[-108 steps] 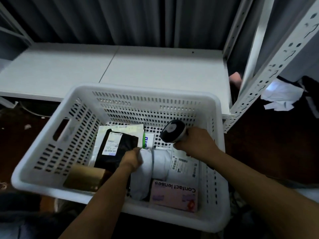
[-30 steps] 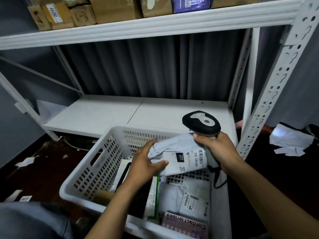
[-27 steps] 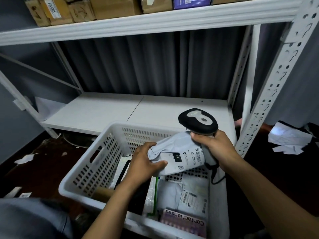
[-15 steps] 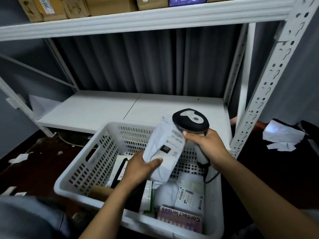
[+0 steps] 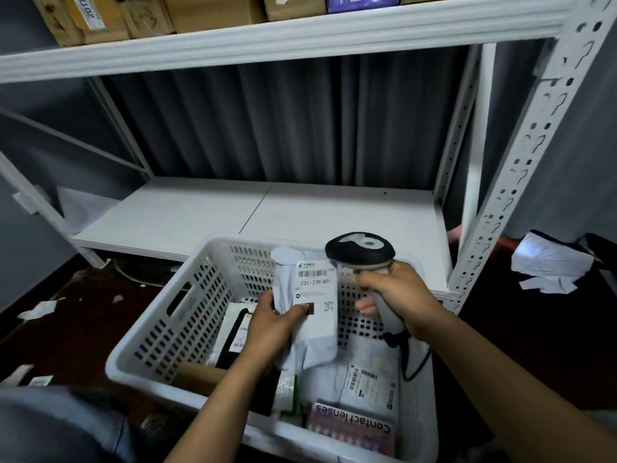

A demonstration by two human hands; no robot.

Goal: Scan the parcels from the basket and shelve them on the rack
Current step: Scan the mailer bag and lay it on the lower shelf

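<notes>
1. Head view, looking down into a white perforated plastic basket [image 5: 173, 315] set before a white metal rack [image 5: 521, 182].
2. Held upright above the basket's middle: a pale grey plastic mailer parcel [image 5: 310, 335], printed label facing the camera, pinched by the left hand [image 5: 270, 324] with the thumb on the label's lower edge.
3. Just right of the parcel: the right hand [image 5: 397, 295], fingers curled round the handle of a black-and-white handheld barcode scanner [image 5: 360, 250], scanner head close beside the parcel's top edge.
4. Lying in the basket: a pink box printed "Contact lenses" [image 5: 352, 432] at the near right corner, a white labelled mailer [image 5: 367, 382] behind it, a black pouch [image 5: 233, 349] and a brown cardboard tube [image 5: 200, 377] toward the left wall.
5. Lined along the rack's upper shelf: brown cardboard boxes [image 5: 213, 8].
</notes>
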